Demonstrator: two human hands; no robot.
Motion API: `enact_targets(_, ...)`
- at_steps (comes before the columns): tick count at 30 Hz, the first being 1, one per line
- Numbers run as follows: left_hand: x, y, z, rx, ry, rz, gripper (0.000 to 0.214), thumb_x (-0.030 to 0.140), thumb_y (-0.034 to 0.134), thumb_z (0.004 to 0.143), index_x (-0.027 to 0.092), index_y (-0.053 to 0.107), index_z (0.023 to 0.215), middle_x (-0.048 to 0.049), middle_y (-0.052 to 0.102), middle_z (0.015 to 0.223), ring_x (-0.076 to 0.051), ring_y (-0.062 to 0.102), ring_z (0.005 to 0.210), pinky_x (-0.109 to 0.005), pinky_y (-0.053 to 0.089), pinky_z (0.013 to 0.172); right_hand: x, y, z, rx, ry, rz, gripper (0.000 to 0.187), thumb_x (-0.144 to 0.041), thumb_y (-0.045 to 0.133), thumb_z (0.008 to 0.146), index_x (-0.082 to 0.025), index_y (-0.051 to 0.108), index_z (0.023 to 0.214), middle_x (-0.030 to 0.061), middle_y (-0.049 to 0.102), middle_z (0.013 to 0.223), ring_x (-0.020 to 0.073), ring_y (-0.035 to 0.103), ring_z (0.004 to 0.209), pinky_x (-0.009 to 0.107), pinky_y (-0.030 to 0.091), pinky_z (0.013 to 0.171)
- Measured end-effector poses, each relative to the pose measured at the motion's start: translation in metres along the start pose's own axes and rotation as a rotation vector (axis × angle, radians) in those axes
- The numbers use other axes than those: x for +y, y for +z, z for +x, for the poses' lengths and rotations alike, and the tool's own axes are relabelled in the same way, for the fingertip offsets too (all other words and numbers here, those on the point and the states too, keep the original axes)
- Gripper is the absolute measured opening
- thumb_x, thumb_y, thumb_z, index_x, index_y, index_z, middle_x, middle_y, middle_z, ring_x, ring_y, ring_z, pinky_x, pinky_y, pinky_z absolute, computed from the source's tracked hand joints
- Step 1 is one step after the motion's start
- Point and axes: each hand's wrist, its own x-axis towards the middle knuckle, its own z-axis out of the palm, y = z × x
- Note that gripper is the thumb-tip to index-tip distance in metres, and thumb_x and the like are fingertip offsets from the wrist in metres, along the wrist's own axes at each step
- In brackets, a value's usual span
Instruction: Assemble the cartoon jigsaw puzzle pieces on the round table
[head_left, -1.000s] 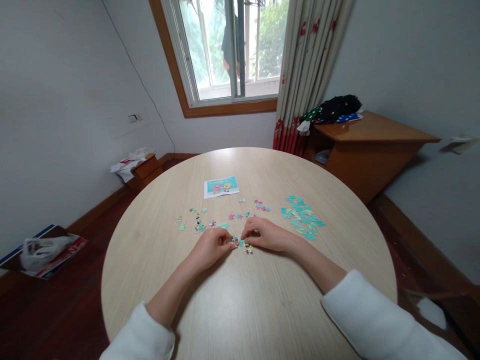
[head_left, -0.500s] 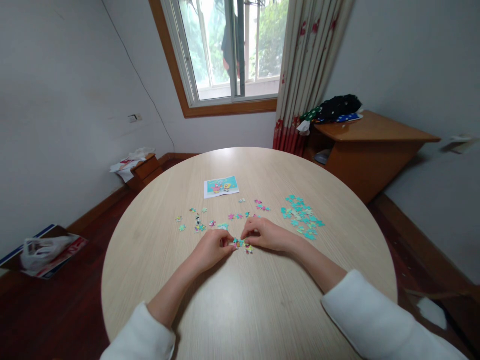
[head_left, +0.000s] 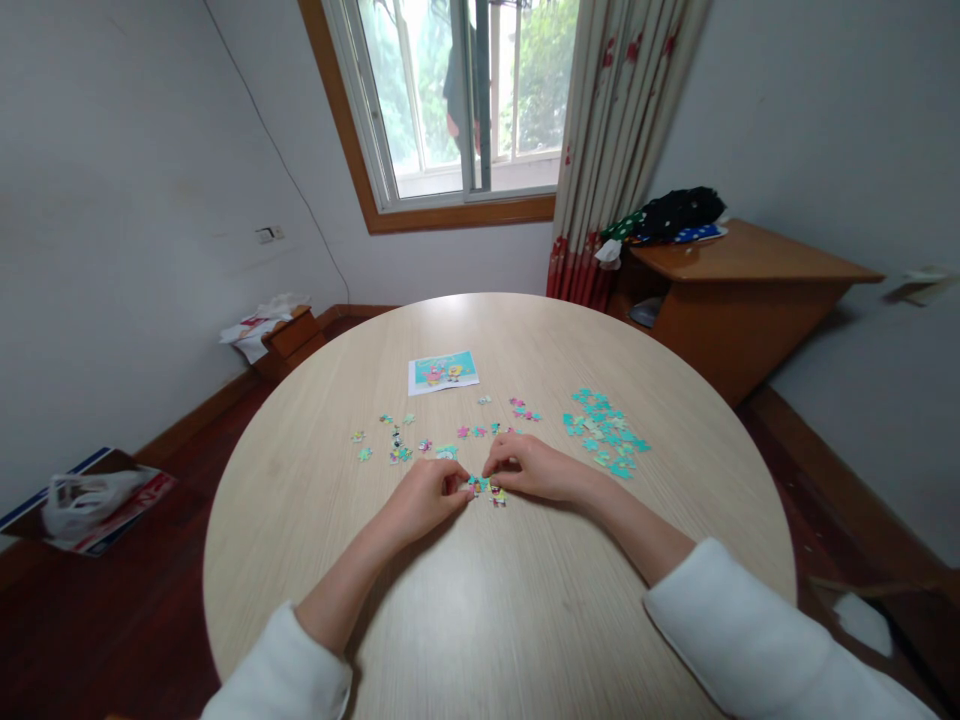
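Note:
A small cluster of joined jigsaw puzzle pieces (head_left: 496, 496), yellow, teal and pink, lies flat on the round table (head_left: 480, 620) between my hands. My left hand (head_left: 429, 492) pinches the cluster's left edge, thumb and fingers closed at a puzzle piece. From the upper right, my right hand (head_left: 525, 464) presses its closed fingertips on the puzzle pieces at the cluster's top. Fingers partly cover the pieces there. Just beyond my hands lie loose pink and teal pieces (head_left: 472, 432), and a pale teal piece (head_left: 447, 453) sits close behind my left hand.
A printed picture card (head_left: 444, 373) lies farther back. Many teal pieces (head_left: 604, 430) are spread at the right, and mixed pieces (head_left: 397, 440) at the left. Beyond the table stand a wooden desk (head_left: 757, 255) with dark cloth (head_left: 675, 215) on it and a curtain (head_left: 615, 120) beside the window.
Both hands stay in nearly the same place at the cluster. The view has shifted very slightly; no piece has visibly moved.

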Motion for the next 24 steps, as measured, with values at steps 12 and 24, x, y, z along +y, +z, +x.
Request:
enact_targets(12,-0.0032,-0.0025,-0.0001,-0.016,0.007,0.015,0.021,0.032,0.061,0.078,0.013,0.07,0.083,0.0006,0.058,0.062,-0.012,0.047,0.057,-0.023,0.033,0.056,0.0002,0.0005,0.0003,0.009,-0.002,-0.015,0.015,-0.009,0.061,0.077,-0.016,0.074,0.082,0.0046,0.065,0.081,0.015,0.057,0.081,0.026,0.043,0.075)
enact_targets(24,0.0036,-0.0067,-0.0032,-0.07,0.191,0.148,0.03,0.008,0.049,0.077,0.018,0.075,0.087,-0.0054,0.071,0.074,-0.015,0.057,0.068,-0.03,0.042,0.075,0.0008,0.0013,-0.0001,0.007,-0.008,-0.009,0.017,-0.007,0.06,0.077,-0.016,0.073,0.081,0.004,0.065,0.081,0.0141,0.058,0.08,0.026,0.044,0.076)
